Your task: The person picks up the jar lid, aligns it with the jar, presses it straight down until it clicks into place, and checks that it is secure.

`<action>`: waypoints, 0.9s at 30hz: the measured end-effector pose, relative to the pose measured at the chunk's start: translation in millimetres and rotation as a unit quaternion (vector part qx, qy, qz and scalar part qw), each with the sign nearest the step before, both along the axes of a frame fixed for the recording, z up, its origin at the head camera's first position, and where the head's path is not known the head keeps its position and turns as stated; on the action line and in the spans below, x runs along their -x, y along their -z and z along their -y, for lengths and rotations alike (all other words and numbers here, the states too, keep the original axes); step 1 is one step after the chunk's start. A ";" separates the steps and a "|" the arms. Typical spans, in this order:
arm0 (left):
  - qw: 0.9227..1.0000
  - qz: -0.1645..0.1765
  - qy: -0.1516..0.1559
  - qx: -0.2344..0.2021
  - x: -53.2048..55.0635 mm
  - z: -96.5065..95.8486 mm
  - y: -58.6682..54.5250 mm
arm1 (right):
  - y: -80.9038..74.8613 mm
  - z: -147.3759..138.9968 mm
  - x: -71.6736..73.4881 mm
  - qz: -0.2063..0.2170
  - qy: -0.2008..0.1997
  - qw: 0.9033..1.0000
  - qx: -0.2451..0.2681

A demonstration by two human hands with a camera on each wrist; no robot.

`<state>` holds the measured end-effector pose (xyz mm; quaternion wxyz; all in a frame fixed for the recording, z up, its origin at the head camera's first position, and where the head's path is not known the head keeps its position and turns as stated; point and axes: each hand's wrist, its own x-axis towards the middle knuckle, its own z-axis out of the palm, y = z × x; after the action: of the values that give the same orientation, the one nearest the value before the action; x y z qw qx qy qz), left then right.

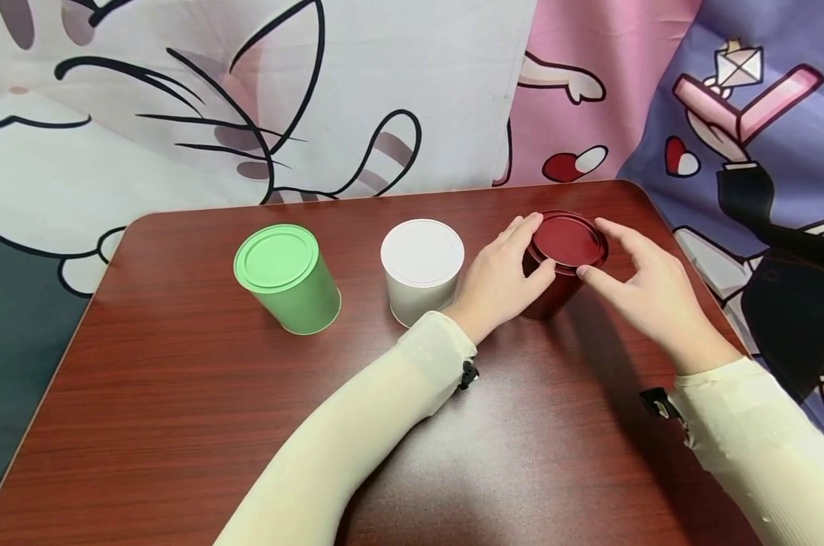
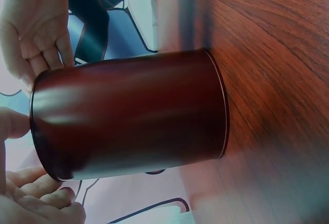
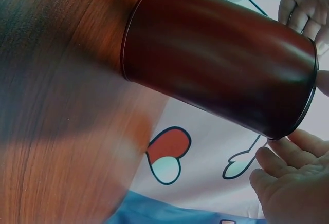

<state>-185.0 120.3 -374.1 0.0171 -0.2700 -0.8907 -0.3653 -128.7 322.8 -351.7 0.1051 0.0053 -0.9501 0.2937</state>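
Note:
A dark red can with a lid stands upright on the table, toward its back right corner. My left hand holds the can's upper rim from the left, thumb on the near side and fingers toward the back. From the right, my right hand grips the same rim between its thumb and fingers. In the left wrist view the can's side fills the middle, with fingertips right at the top edge. The right wrist view shows the can between both hands.
Left of the red can stands a white lidded can, close by my left wrist. A green lidded can is farther left. The brown wooden table meets a cartoon-printed cloth at its back edge.

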 end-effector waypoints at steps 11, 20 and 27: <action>1.000 0.008 0.004 -0.005 0.1 1.5 0.9 | 0.9 0.1 -0.6 -0.002 0.003 1.000 0.003; 1.000 0.019 0.002 0.003 5.7 -4.7 -4.9 | 1.4 1.4 1.5 -0.011 0.008 1.000 0.007; 1.000 0.024 -0.004 0.004 5.6 -7.0 -4.2 | -1.3 3.4 1.9 -0.020 0.010 1.000 0.002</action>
<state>-190.6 127.2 -370.0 -0.0040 -0.2573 -0.8936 -0.3679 -130.6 319.4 -350.3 0.1270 0.0018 -0.9472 0.2942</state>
